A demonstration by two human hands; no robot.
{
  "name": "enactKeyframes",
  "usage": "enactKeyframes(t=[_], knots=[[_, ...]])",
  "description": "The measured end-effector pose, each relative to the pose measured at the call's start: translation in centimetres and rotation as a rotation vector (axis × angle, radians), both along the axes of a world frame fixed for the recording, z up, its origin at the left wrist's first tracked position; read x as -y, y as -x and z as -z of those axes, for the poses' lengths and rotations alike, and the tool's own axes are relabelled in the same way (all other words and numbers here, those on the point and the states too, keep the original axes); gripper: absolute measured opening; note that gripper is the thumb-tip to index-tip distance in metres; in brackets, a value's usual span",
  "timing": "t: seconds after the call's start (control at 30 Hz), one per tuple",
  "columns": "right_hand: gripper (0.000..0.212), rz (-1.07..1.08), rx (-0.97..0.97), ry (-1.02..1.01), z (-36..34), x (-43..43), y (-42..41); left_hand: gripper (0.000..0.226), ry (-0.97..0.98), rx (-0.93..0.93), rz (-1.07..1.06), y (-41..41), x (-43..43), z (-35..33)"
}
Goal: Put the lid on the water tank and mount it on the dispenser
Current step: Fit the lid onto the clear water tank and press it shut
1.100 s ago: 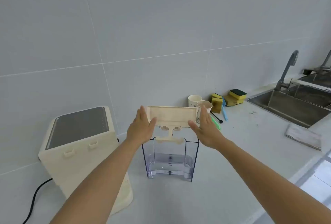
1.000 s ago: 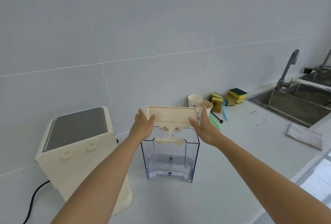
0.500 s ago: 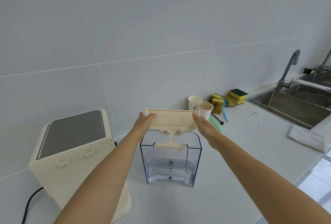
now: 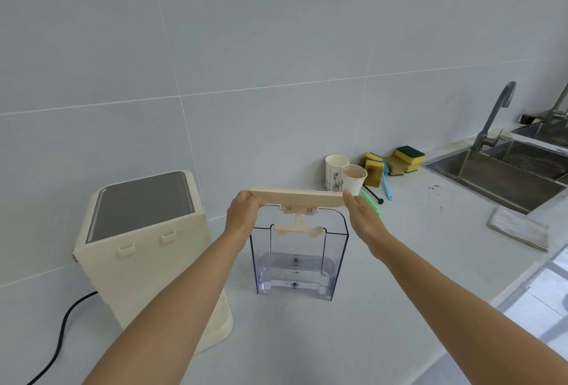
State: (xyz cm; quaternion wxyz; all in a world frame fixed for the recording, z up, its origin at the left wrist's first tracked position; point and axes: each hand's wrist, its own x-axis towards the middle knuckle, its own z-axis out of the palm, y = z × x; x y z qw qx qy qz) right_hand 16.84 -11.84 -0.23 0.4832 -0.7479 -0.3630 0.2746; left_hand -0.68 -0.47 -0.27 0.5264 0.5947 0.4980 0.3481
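A cream lid [image 4: 297, 197] with a T-shaped piece hanging under it is held level just above the clear water tank [image 4: 298, 258]. My left hand [image 4: 242, 215] grips the lid's left end and my right hand [image 4: 364, 218] presses against its right end. The hanging piece dips inside the tank's open top. The tank stands upright on the white counter. The cream dispenser [image 4: 147, 249] with a dark grey top stands to the tank's left, apart from it.
Two paper cups [image 4: 345, 174] stand behind the tank near the wall. Yellow sponges [image 4: 396, 161] and a blue brush [image 4: 385, 180] lie beyond them. A steel sink [image 4: 504, 175] with a tap is at the right, a folded cloth [image 4: 519, 231] beside it. A black cable [image 4: 61, 338] trails left of the dispenser.
The lid has tipped from facing me to lying level and has come down onto the tank's top, both hands moving with it.
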Motion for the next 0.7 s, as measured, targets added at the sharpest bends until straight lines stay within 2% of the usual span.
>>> enactKeyframes(t=[0.07,0.2,0.33,0.53,0.7], knots=[[0.051,0.018,0.057,0.028,0.5,0.7,0.6,0.008,-0.009,0.013,-0.012,0.4,0.6,0.7],[0.053,0.013,0.166,0.099,1.6,1.7,1.5,0.037,-0.017,0.015,-0.014,1.0,1.6,1.8],[0.041,0.0,0.208,0.124,2.4,2.5,2.1,0.054,0.006,0.012,-0.015,1.3,2.4,2.9],[0.055,-0.032,0.255,0.145,3.4,3.4,2.5,0.066,0.03,-0.013,-0.019,1.6,3.1,4.2],[0.051,-0.058,0.273,0.137,4.0,3.7,2.5,0.069,0.022,-0.02,-0.032,1.6,3.5,5.1]])
